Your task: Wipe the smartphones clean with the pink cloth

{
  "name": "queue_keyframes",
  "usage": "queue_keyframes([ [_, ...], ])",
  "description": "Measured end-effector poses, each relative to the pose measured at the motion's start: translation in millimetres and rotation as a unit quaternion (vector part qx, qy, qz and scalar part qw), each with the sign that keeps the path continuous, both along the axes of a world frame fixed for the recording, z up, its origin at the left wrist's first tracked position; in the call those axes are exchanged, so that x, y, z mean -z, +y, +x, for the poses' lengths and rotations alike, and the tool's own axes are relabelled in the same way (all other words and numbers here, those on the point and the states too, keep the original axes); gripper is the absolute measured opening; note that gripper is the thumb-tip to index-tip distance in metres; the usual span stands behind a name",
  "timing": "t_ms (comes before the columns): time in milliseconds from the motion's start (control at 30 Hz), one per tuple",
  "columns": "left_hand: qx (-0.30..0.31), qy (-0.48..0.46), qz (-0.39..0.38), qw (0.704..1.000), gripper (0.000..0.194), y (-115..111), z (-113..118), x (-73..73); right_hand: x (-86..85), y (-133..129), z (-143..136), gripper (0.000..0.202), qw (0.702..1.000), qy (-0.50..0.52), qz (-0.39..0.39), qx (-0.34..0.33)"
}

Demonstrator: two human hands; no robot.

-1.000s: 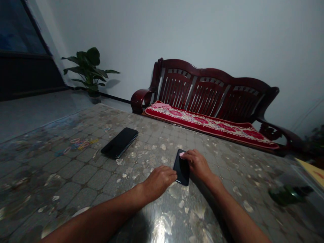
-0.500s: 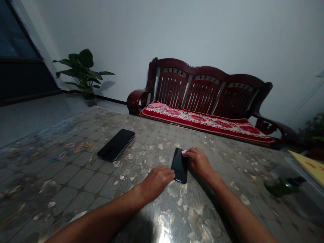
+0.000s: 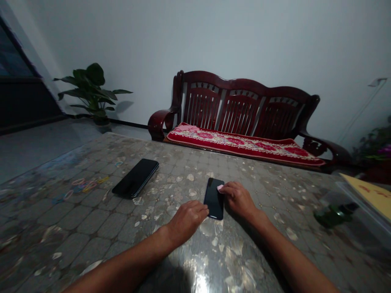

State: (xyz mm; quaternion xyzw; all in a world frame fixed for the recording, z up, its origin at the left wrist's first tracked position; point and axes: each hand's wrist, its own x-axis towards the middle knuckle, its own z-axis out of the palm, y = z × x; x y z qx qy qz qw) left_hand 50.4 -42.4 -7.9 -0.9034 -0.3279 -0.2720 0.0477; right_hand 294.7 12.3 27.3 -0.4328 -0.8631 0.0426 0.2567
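A dark phone (image 3: 213, 203) lies screen up on the patterned tabletop in front of me. My left hand (image 3: 190, 217) rests at its lower left edge, fingers together and closed on that edge. My right hand (image 3: 238, 197) pinches a small pink piece (image 3: 220, 188), soft-looking, and presses it against the upper right part of the screen. Whether the pink piece is cloth or sponge I cannot tell. Farther left on the table lies a larger black phone (image 3: 136, 178), apart from both hands and possibly stacked on something.
Several coloured rubber bands (image 3: 84, 185) lie at the left. To the right stand a green bottle (image 3: 332, 215) and a clear plastic box (image 3: 363, 232) with a yellow sheet (image 3: 369, 195) on top. Beyond the table are a wooden bench (image 3: 241, 110) and a potted plant (image 3: 93, 89).
My right hand has slid the pink piece slightly toward me over the screen. My left hand stays at the phone's edge. The whole view has shifted a little.
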Motion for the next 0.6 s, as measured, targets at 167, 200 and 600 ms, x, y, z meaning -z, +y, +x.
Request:
queue_keyframes([
  [167, -0.001, -0.01, 0.018, 1.0, 0.015, -0.3, 0.0, 2.6, -0.3, -15.9, -2.6, 0.037, 1.0, -0.01, 0.007, -0.025],
  [200, -0.001, -0.012, 0.02, 1.0, 0.015, -0.5, 0.0, 3.2, -0.4, -21.5, -2.4, 0.037, 0.999, -0.006, 0.006, -0.04],
  [600, -0.005, -0.014, 0.03, 0.999, 0.016, -0.6, 1.1, 5.8, -2.9, -7.3, -6.1, 0.034, 1.0, -0.023, 0.005, -0.004],
])
